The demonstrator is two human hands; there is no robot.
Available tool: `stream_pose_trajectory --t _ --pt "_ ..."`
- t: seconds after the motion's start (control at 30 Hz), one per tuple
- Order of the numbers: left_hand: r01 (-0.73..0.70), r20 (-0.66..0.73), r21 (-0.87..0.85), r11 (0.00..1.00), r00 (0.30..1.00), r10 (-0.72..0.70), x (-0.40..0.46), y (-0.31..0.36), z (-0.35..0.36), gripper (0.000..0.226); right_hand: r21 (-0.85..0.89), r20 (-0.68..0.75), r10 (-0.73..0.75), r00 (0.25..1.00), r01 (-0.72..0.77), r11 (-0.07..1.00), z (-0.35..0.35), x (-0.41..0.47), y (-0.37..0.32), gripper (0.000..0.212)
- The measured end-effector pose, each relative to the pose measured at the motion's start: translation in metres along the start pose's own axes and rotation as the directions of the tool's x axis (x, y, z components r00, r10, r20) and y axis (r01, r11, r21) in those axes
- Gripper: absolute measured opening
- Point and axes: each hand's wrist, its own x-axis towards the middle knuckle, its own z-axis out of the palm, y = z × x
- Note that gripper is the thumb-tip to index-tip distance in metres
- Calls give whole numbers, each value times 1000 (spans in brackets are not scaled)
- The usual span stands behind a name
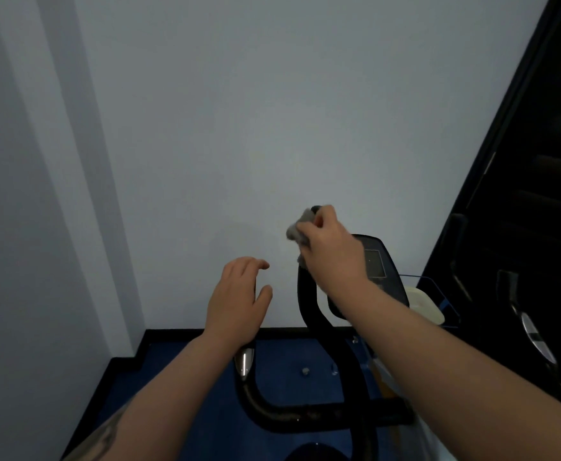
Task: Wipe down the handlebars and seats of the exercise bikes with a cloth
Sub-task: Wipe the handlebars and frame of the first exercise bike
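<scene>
Your right hand (334, 247) is curled around a grey cloth (298, 231), pressing it against the top of the bike's tall black handlebar (305, 294) — the cloth bunches out past your fingers on the side towards your left hand, and the bar's rounded tip shows just above your knuckles. Just beyond and below that hand sits the bike's console (377, 264), its dark screen tilted up at you.

Your left hand (237, 294) hovers with its fingers loosely spread and gently bent, holding nothing. Under its palm a second black grip runs down to a shiny metal sensor plate (245, 361), which sits right below your wrist; whether the palm touches the grip you cannot tell from here. From there the bar curves towards your right forearm and joins the dark crossbar (305, 415).

Beneath both arms lies blue floor (189, 377), edged by a black skirting at the foot of the pale wall (239, 128). Past your right hand, beside the console, a cream-coloured object (422, 304) rests in a thin blue frame.
</scene>
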Motion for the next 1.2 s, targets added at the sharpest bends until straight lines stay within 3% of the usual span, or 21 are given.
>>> stream_pose_trajectory --t 0.17,0.27,0.33,0.4,0.47,0.57,0.6,0.7,0.77,0.9,0.97,1.03,1.07,1.17,1.2 --pt "-10 31 1 1000 999 10 1 -1 -6 33 34 209 -81 975 76 997 3 -25 -3 10" --pt "-4 24 3 1000 1000 4 1 0 -4 33 112 27 -32 999 29 993 -13 -5 0 12" --pt "3 14 2 1000 1000 -3 1 1 -2 33 96 36 -17 999 13 995 -12 -5 1 12" --pt "8 13 -2 1000 1000 -8 1 0 -2 33 69 159 -82 984 72 995 0 -26 2 14" --pt "0 24 4 1000 1000 0 1 -1 -3 33 183 286 -114 951 63 981 0 -50 5 18" --pt "-5 26 1 1000 1000 5 1 -1 -4 33 423 576 -160 802 -124 897 -28 -50 23 15" --pt "1 24 -2 1000 1000 -1 0 0 -3 33 460 605 -147 783 -193 867 -36 -45 29 12" --pt "17 17 -12 1000 1000 -16 0 2 -2 32 487 359 84 929 -263 833 -35 -35 37 16" --pt "23 15 -20 1000 1000 -23 1 2 -3 31 457 352 153 923 -313 833 -19 -42 25 18" --pt "29 40 -53 998 999 -27 2 0 -7 28 521 481 73 873 -353 777 -17 -76 22 11" --pt "22 38 -51 998 999 -20 1 1 -6 29 460 642 -74 764 -306 834 -40 -72 31 13" --pt "20 31 -50 999 999 -19 0 2 -5 29 356 754 -130 644 -234 905 -55 -52 38 12" --pt "25 28 -54 998 999 -24 0 3 -5 29 343 737 -111 667 -228 911 -56 -42 39 13" --pt "40 25 -59 997 999 -38 0 3 -6 29 377 516 54 855 -284 882 -34 -34 24 14" --pt "39 29 -53 998 999 -38 0 3 -6 29 366 475 93 875 -292 884 -21 -42 16 17"
